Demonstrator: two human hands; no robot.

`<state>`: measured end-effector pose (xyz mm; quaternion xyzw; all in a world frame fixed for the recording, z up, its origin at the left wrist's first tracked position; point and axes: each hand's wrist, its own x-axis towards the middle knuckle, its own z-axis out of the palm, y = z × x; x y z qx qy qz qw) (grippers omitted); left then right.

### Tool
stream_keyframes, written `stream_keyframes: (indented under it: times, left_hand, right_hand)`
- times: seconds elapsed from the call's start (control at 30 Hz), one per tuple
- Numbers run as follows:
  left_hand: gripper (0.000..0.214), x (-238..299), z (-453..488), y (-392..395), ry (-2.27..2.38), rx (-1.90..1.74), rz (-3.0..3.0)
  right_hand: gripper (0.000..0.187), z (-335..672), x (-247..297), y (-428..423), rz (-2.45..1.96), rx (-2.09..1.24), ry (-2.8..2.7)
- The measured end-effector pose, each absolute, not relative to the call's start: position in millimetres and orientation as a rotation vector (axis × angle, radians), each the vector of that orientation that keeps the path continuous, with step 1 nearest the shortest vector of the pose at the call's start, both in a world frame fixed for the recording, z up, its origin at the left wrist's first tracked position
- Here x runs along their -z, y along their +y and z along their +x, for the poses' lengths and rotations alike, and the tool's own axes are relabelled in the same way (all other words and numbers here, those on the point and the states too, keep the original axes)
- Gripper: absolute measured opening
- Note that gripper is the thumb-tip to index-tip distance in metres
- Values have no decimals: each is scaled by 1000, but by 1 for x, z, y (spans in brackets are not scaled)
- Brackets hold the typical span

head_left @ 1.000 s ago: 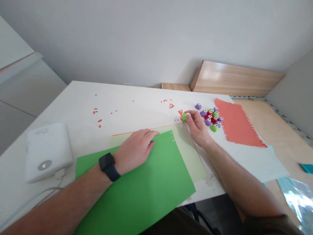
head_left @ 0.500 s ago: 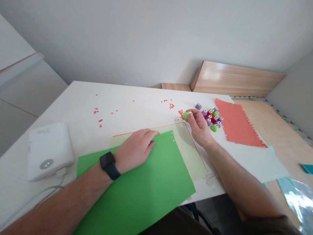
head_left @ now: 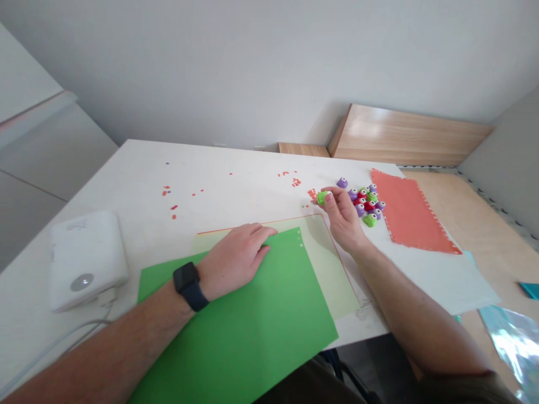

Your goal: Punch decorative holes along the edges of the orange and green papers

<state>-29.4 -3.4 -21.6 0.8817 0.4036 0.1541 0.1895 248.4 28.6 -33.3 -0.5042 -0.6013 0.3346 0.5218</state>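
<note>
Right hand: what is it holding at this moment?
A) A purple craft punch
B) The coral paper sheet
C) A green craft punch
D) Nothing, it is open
C. The right hand pinches a green craft punch between thumb and fingers, beside the cluster of purple, red and green punches.

Greens, salmon and purple on my off-white worktop (head_left: pixel 126 185).

I read the bright green sheet (head_left: pixel 252 331) as solid, with white dots at one corner, over a paler green sheet (head_left: pixel 332 275) edged by a thin orange line. The salmon sheet (head_left: pixel 410 213) has a dotted, notched edge. The punches (head_left: pixel 369 205) show purple, red and lime, with white centres; the lime punch (head_left: pixel 323 197) sits apart from them. Red specks (head_left: pixel 296 182) scatter the worktop. The watch (head_left: pixel 187 280) is black, the wood board (head_left: pixel 404 134) honey-toned and faintly grained, the foil (head_left: pixel 509 348) silvery teal.
</note>
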Motion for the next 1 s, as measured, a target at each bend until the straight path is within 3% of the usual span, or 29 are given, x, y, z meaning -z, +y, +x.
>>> stream_keyframes:
  times: [0.37,0.8,1.0]
  left_hand:
    - [28,24,-30,-3,1131,-405,2487]
    - [29,23,-30,-3,1118,-439,2495]
    - [30,26,-30,-3,1111,-456,2506]
  right_hand:
    - [35,244,38,39,-1117,-855,-1360]
    - [32,283,4,20,-1206,-500,-1266]
    - [36,304,1,9,-1460,-439,-1414]
